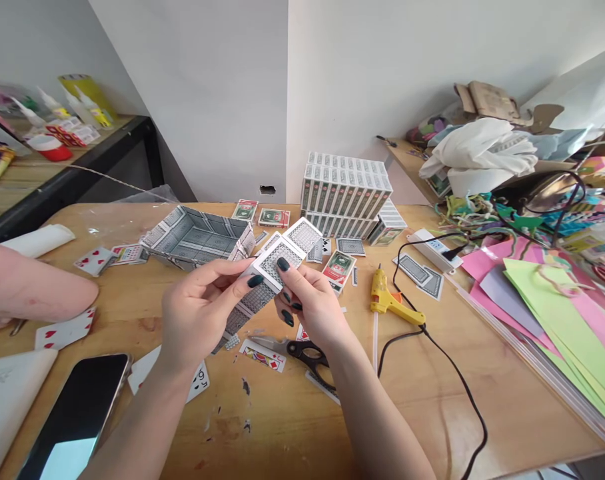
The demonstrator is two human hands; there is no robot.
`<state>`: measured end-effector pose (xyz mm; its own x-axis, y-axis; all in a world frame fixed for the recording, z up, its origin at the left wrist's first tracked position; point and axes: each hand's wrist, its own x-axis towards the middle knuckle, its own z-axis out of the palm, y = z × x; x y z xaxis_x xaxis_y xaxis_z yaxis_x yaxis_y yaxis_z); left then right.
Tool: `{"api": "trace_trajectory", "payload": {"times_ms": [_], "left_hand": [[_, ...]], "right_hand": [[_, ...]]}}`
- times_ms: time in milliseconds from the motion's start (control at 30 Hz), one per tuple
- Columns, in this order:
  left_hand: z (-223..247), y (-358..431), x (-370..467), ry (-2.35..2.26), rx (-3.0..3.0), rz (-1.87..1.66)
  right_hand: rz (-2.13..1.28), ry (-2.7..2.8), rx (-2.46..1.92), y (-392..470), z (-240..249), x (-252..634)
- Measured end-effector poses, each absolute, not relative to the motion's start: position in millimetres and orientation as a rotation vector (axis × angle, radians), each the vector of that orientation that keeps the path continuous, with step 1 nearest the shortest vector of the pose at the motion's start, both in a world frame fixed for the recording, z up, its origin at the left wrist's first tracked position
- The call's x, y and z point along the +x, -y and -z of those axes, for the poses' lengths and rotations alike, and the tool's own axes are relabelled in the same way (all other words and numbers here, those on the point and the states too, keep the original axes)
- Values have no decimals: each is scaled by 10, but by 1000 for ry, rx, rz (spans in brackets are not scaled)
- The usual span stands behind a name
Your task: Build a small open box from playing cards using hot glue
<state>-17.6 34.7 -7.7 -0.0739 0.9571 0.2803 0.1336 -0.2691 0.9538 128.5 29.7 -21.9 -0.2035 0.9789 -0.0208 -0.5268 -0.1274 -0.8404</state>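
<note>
In the middle of the head view, a strip of joined playing cards (pixel 250 305) with grey patterned backs slants between my hands. My left hand (pixel 197 310) pinches its left edge with thumb and fingers. On the other side, my right hand (pixel 315 303) presses its thumb on the upper card, fingers curled beneath. Just behind my left hand sits an open box made of cards (pixel 200 241). Black-handled scissors (pixel 310 357) lie partly under my right wrist, beside a cut jack of diamonds (pixel 263 355).
Card packs (pixel 345 193) are stacked at the back. To the right lies a yellow glue gun (pixel 395 301), its black cord trailing to a power strip (pixel 432 250). Coloured sheets (pixel 557 327) cover the right side. A phone (pixel 77 413) and a pink cylinder (pixel 32 283) are at left.
</note>
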Motion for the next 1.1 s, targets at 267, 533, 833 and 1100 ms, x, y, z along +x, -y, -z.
{"api": "trace_trajectory", "payload": {"times_ms": [267, 533, 833, 1100], "left_hand": [[88, -336, -175, -1273, 1443, -1393], [91, -339, -188, -1235, 1437, -1440], [77, -327, -190, -1196, 1620, -1507], [80, -325, -226, -1216, 1695, -1488]], "right_hand": [[-1608, 772, -661, -270, 203, 1218], [-1776, 850, -645, -298, 214, 1330], [-1772, 767, -610, -259, 168, 1287], [-1774, 844, -683, -259, 157, 1314]]}}
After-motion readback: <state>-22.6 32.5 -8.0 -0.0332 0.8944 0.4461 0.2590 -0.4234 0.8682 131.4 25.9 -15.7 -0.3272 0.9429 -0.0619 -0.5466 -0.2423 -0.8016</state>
